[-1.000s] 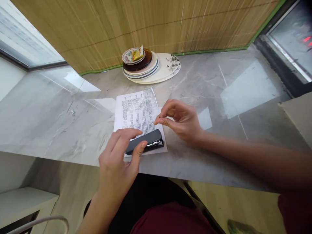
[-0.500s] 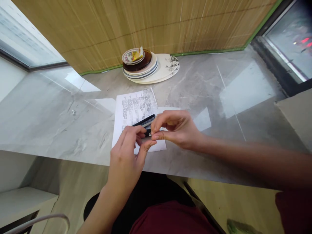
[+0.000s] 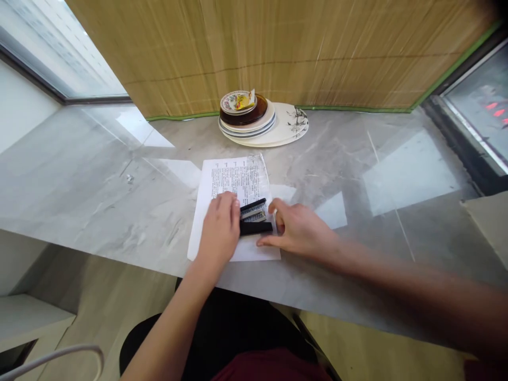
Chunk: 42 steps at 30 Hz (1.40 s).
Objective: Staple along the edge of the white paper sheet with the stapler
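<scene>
A black stapler (image 3: 256, 228) lies opened up on printed paper (image 3: 201, 211), its metal strip showing between the two black arms. My left hand (image 3: 219, 228) closes over the stapler's left end and hides that part of it. To the right, my right hand (image 3: 297, 227) is beside the stapler's free ends, thumb and forefinger apart with nothing visible between them. The sheet's far right corner carries a shiny clear plastic piece (image 3: 259, 165).
Stacked plates (image 3: 246, 127) stand at the back by a bamboo blind (image 3: 278, 53), with a yellow wrapper (image 3: 244, 100) on top. A small crumpled bit (image 3: 129, 179) lies on the left of the grey marbled counter (image 3: 79, 190). The counter's front edge runs just before me.
My hands have come apart from their pinch above the stapler. The left now grips the stapler lower on the paper; the right has opened and drawn rightward. The view has shifted a little.
</scene>
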Each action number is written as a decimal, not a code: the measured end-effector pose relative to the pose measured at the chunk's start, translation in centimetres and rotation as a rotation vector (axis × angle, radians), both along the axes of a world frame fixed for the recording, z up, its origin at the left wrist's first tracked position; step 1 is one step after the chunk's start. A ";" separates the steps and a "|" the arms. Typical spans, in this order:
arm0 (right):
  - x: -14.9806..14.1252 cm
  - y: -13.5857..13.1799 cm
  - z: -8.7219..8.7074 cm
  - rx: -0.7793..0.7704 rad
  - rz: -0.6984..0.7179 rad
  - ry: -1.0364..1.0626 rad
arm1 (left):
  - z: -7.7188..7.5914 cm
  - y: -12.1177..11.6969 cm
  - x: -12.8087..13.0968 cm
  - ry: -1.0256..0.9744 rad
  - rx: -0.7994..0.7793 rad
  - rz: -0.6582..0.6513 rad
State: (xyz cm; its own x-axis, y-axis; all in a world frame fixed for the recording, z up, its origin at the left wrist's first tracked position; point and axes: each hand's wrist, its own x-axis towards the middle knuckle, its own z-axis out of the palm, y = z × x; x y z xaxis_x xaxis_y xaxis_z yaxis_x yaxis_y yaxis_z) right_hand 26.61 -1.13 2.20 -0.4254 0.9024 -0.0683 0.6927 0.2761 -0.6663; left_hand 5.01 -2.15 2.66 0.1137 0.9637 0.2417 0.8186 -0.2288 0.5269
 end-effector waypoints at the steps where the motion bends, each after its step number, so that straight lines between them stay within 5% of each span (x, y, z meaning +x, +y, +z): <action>1: -0.1 0.0 -0.3 0.011 0.028 -0.078 | -0.4 0.2 0.3 0.050 -0.026 0.003; 6: -0.5 -0.7 -1.2 0.110 0.080 -0.055 | -0.5 -0.3 1.0 0.150 -0.019 0.047; 12: 0.2 -1.3 -1.7 0.709 0.295 -0.062 | 1.4 -1.7 0.1 -0.108 -0.088 0.089; 15: 0.3 -1.5 -1.7 0.817 0.305 0.008 | 0.9 -2.8 0.6 -0.230 0.039 0.187; 17: 0.0 -1.8 -1.5 0.631 0.226 0.165 | 0.1 -3.4 1.1 -0.239 0.199 0.274; 19: -0.4 -1.8 -1.1 0.212 0.129 0.375 | -0.4 -3.6 1.3 -0.204 0.298 0.316; 23: -1.0 -0.9 -0.1 -0.769 0.019 0.670 | 0.2 -2.8 1.1 -0.052 0.275 0.179; 26: -1.1 -0.1 0.2 -1.157 0.079 0.735 | 1.6 -1.8 1.1 0.068 0.254 0.103; 33: -1.2 -0.6 -1.1 -1.456 0.230 0.959 | 4.3 0.2 1.4 0.350 0.010 -0.136; 42: -1.1 -0.8 -1.6 -1.523 0.315 0.993 | 5.4 0.1 1.9 0.410 -0.088 -0.126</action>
